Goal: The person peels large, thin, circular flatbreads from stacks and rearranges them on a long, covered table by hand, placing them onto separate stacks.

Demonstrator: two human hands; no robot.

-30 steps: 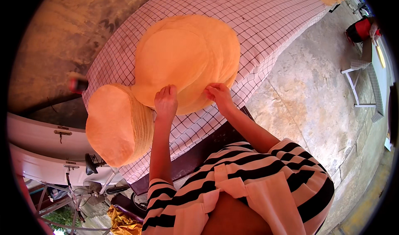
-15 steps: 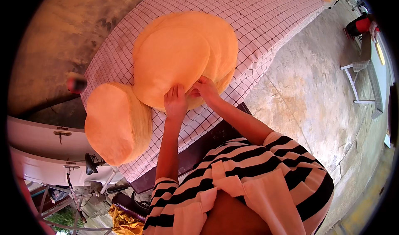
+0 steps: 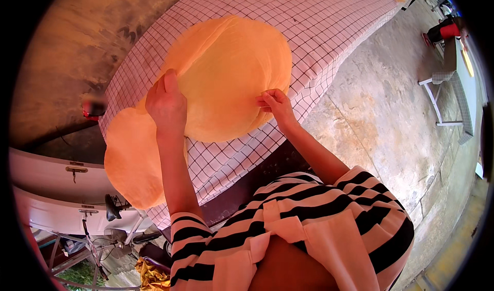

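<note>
A loose pile of thin, round, yellow-orange sheets [image 3: 234, 90] lies on a checked cloth [image 3: 319, 39]. My left hand [image 3: 167, 103] is closed at the pile's left side, gripping the edge of a thin round sheet [image 3: 193, 44] that is raised and creased. Over at the pile's near right edge, my right hand [image 3: 272, 103] has its fingertips pinched together. What lies between those fingertips is too small to make out. To the left stands a tall, neat stack of similar round sheets [image 3: 134, 157], partly covered near my left wrist.
Beyond the table's left edge are a red object [image 3: 93, 108] and a white panel with a latch [image 3: 77, 170]. A bicycle saddle [image 3: 113, 207] shows at lower left, near crumpled golden fabric [image 3: 152, 275]. A person [image 3: 446, 32] is by another table [image 3: 458, 80] at far right.
My left hand has moved left and up from the pile's near edge, drawing the top sheet with it. My right hand has shifted right along the pile. My hands are farther apart.
</note>
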